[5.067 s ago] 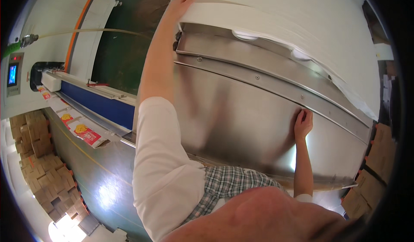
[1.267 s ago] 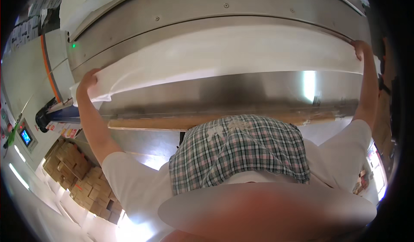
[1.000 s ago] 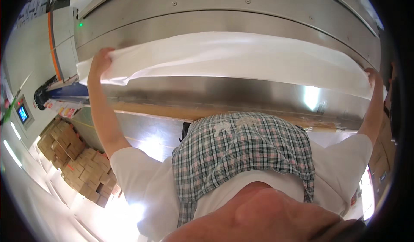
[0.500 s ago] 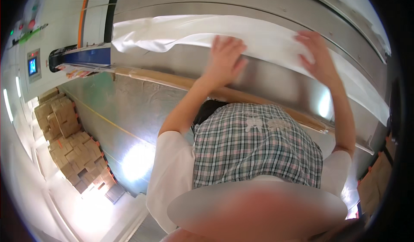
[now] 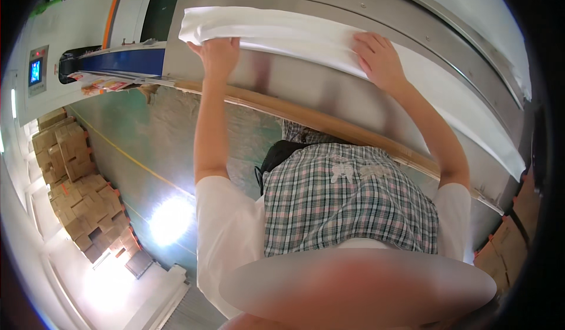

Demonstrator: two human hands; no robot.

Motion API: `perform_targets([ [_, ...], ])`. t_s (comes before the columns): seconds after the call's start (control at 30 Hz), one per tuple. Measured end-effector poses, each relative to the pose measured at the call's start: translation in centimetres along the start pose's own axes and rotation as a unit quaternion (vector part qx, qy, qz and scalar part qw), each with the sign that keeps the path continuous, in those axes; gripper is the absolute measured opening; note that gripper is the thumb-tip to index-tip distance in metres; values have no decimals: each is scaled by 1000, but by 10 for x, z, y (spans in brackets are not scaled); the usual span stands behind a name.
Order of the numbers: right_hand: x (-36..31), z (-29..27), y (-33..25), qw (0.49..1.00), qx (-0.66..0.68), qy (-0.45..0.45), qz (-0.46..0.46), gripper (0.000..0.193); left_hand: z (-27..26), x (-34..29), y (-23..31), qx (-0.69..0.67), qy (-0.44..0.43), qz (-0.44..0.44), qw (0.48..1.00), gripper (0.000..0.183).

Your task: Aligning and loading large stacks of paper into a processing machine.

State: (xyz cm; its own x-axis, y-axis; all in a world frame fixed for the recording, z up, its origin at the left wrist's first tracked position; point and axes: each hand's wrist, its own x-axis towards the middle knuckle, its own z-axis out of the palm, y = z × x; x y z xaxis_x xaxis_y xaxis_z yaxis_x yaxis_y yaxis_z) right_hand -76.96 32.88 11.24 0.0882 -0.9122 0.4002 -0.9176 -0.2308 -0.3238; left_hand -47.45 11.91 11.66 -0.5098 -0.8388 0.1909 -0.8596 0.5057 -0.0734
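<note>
A white cloth strip (image 5: 288,31) runs left to right along the steel counter (image 5: 294,74), left hand (image 5: 219,57) nearest its left end, grip unclear, right hand (image 5: 379,62) unclenched midway.

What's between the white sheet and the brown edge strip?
Head view: bare steel surface between white sheet and brown strip, crossed by left forearm and right forearm.

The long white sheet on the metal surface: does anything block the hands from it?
Nothing visible does. The left hand is at the near edge of the long white sheet by its left end; the right hand overlaps its middle.
</note>
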Motion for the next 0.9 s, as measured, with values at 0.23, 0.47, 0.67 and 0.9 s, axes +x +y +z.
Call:
perform_targets([
  [0.23, -19, -22, -1, 999, -25, 17, 11, 20, 46, 40, -49, -10, 94, -14, 995, 43],
  [0.47, 11, -3, -5, 999, -8, -14, -41, 28, 25, 84, -93, -199, 66, -66, 975, 41],
  [0.67, 43, 15, -18, 997, -8, -12, -77, 24, -37, 79, 26, -284, 71, 241, 925, 25],
  [0.9, -28, -22, 5, 994, -75, -51, 58, 18, 11, 62, 127, -222, -80, 128, 963, 29],
])
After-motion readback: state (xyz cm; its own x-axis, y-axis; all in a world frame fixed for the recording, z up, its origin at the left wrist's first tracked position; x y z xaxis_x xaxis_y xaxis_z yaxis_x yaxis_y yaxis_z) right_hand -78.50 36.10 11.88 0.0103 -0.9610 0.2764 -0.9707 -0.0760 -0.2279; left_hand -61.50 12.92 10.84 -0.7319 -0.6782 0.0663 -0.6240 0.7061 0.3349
